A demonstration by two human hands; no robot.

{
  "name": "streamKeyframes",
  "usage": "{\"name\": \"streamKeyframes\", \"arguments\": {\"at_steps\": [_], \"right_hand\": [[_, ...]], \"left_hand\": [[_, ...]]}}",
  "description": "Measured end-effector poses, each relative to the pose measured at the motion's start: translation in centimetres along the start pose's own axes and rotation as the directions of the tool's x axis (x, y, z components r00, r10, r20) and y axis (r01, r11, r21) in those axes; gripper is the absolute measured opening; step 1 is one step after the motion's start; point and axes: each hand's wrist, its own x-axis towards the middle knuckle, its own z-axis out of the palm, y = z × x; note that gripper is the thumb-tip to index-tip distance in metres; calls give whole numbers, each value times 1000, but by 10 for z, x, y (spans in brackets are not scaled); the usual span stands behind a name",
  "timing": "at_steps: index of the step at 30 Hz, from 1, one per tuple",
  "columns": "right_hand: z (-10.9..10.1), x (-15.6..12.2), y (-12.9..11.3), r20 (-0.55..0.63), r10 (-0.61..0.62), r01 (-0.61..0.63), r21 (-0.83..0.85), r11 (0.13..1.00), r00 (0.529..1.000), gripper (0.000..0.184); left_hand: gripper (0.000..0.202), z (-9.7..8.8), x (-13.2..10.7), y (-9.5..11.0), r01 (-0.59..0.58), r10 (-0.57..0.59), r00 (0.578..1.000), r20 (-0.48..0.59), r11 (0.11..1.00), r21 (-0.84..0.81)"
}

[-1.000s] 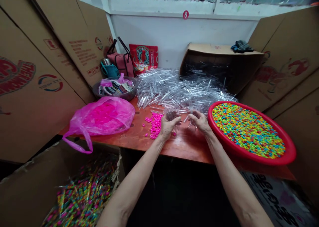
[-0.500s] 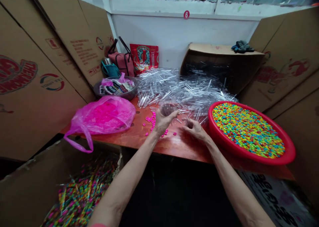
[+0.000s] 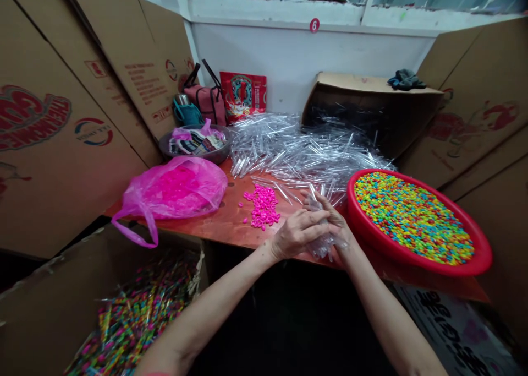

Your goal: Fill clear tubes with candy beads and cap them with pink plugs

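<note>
My right hand (image 3: 334,222) and my left hand (image 3: 299,234) meet near the table's front edge, both closed around a bunch of transparent plastic tubes (image 3: 322,238). The left hand lies across the bunch and hides part of it, while tube ends stick out above and below. Just behind my hands spreads a large heap of loose transparent tubes (image 3: 297,153). To the left of my left hand lies a small pile of pink beads (image 3: 262,206). A red basin (image 3: 437,268) full of multicoloured beads (image 3: 412,216) stands right of my right hand.
A bulging pink plastic bag (image 3: 173,189) lies on the orange-red table (image 3: 235,235). Behind it stands a metal bowl (image 3: 193,157) of mixed items. Cardboard sheets (image 3: 61,161) line both sides, and a cardboard box (image 3: 132,321) of colourful sticks sits below left.
My hands have come together and moved toward the table's front edge. They now close around one bunch of tubes. The left hand no longer stands raised over the pink beads.
</note>
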Motion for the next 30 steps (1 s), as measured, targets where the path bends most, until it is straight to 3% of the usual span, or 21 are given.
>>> {"name": "streamKeyframes", "arguments": {"at_steps": [5,8,11,13,15,17,19,21,25,30], "right_hand": [[6,-3,4,141,43,-69,183,981,989,32],[3,1,-10,90,12,-29,191,981,996,29],[-7,10,-40,-19,-144,145,178,973,989,28],[-13,15,-59,-106,-317,327,95,940,943,27],[-16,16,-67,-140,-467,463,-63,884,873,25],[-15,12,-58,-77,-560,529,-244,813,825,23],[-12,5,-36,23,-590,557,-363,747,807,22],[-8,0,-6,65,-581,555,-395,732,812,22],[-7,-2,39,-48,-538,480,-389,786,841,28],[-11,0,41,-114,-526,471,-315,824,843,33]], "left_hand": [[25,0,-4,-1,12,-10,999,41,999,-32],[22,0,-9,2,18,-17,999,33,1000,-23],[18,-1,-19,4,155,-155,985,-69,988,-6],[15,0,-25,3,332,-334,917,-218,942,-45],[18,2,-27,-1,488,-514,777,-365,857,-166],[26,7,-25,-7,562,-641,645,-416,767,-310],[31,14,-22,-13,572,-709,573,-412,706,-419],[33,21,-20,-18,557,-743,538,-399,668,-493],[34,36,-24,-22,527,-791,515,-329,595,-607],[32,43,-29,-26,479,-796,505,-333,580,-659]]}}
